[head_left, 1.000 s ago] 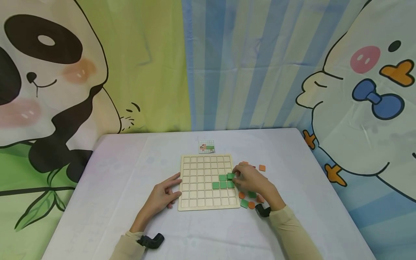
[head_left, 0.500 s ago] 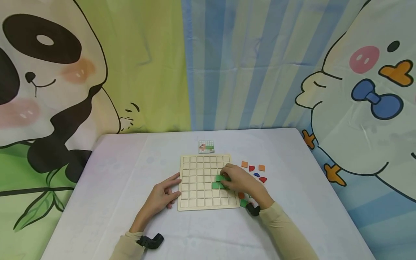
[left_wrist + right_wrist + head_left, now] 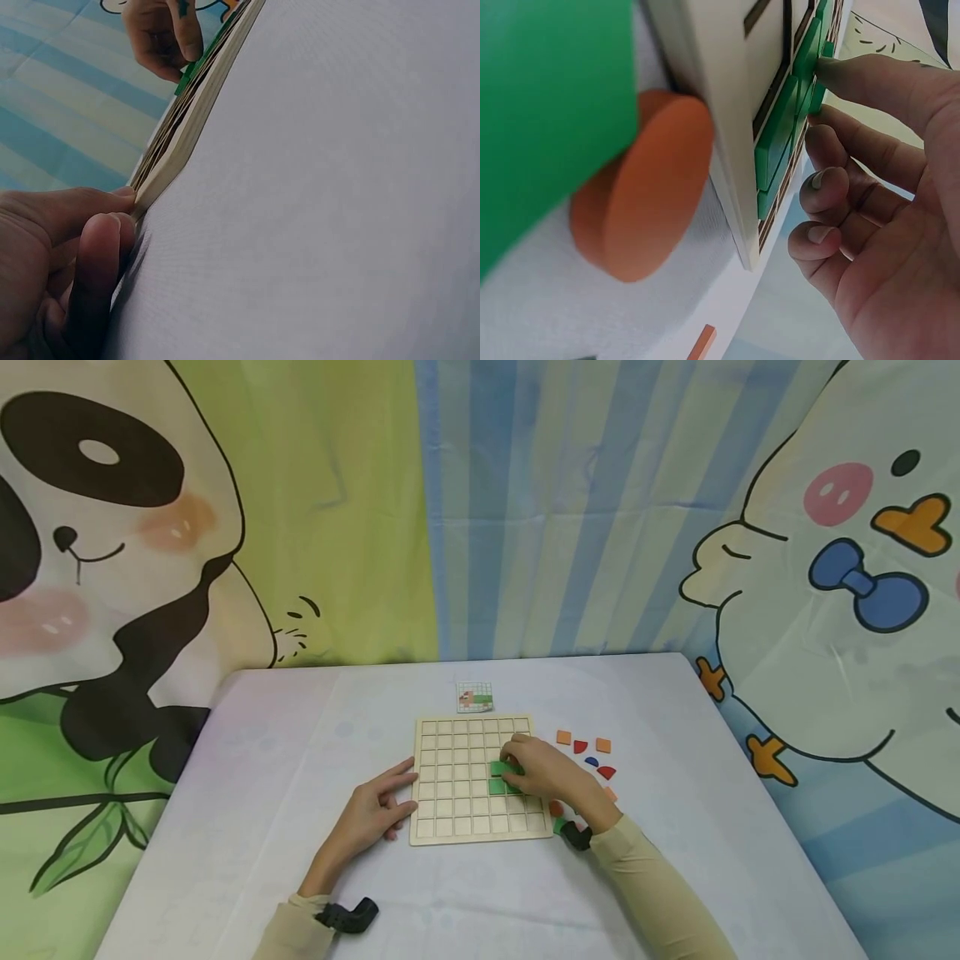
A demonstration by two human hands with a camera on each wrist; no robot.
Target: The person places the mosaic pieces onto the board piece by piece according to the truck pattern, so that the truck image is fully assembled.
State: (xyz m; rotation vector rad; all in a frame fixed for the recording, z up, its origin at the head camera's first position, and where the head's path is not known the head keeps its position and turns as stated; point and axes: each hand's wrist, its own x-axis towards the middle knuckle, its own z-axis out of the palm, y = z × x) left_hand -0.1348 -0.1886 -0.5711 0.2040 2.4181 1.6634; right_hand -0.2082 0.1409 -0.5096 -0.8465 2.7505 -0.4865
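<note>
The right hand (image 3: 543, 768) pinches a green tile (image 3: 497, 768); a sideways nudge could unseat neighbouring tiles (image 3: 497, 787); the left hand (image 3: 367, 814), fingers loosely extended, touches the board (image 3: 453, 805).

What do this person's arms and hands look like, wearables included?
Left hand and right hand: no gloves visible. Left sleeve and right sleeve: plain beige, long. Black, bent units on both wrists: left unit, right unit. No cables visible.

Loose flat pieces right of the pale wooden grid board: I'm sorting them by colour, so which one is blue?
The blue half-round piece, lying between the two red wedge-shaped pieces; it is the only blue one showing.
</note>
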